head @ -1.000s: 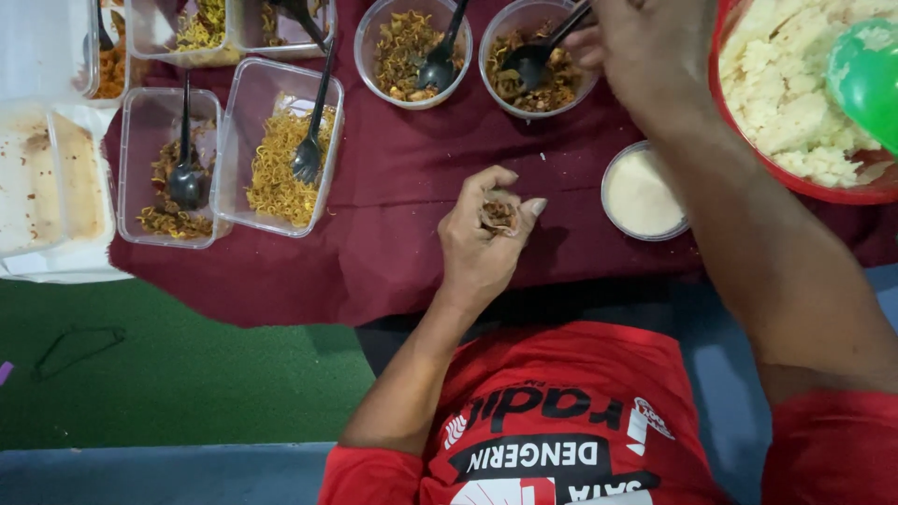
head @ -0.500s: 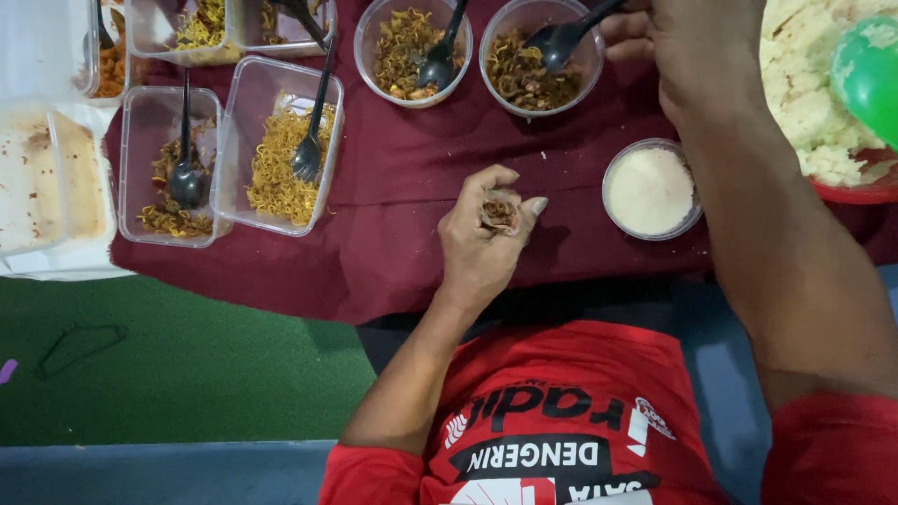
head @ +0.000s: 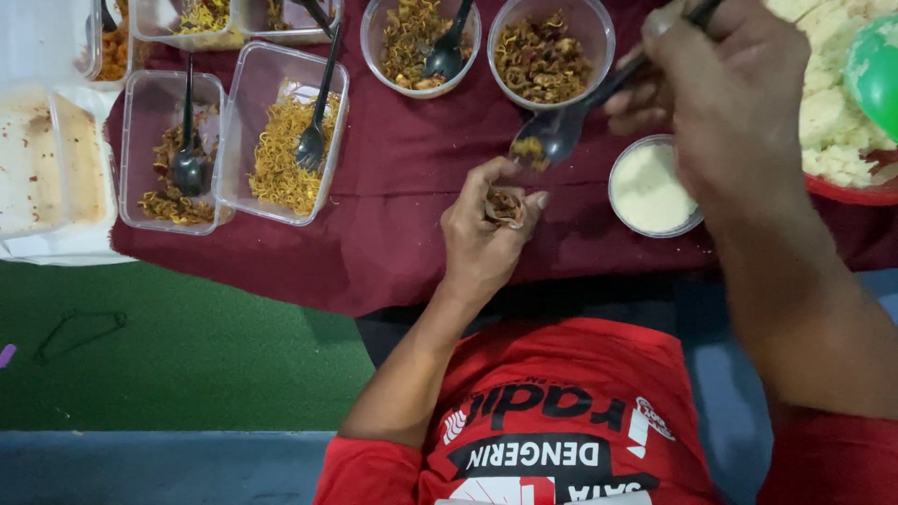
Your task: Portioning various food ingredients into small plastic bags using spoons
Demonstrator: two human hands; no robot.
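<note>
The right hand (head: 725, 98) is closed around the handle of a black plastic spoon (head: 561, 131). Half a second earlier that spoon stood in the round clear bowl of dark brown shredded filling (head: 552, 56); it has now come out, towards the near side, and carries a small heap of the filling in its bowl. The spoon's tip hangs just above and just beside the left hand (head: 486, 229).

The left hand is cupped, fingers curled and pressed together around a small folded wrapper cup (head: 505, 206) that already holds some dark filling. It sits over the near edge of the maroon-clothed tabletop (head: 402, 187), and its position matches both earlier pictures. Judgement: filling is being loaded into the cup; the spoonful has not yet been tipped in.

To the right of the left hand stands a small round white tub of pale powder (head: 650, 187). Further right, a red basin of white crumbly mash (head: 823, 112), with a green rounded object (head: 875, 70) at the frame's edge. Far of centre, a second round clear bowl of brown noodle mix (head: 412, 42) with its own black spoon. To the left, a rectangular clear container of yellow fried noodles (head: 281, 150) with a black fork, and another with dark scraps (head: 173, 168).
</note>
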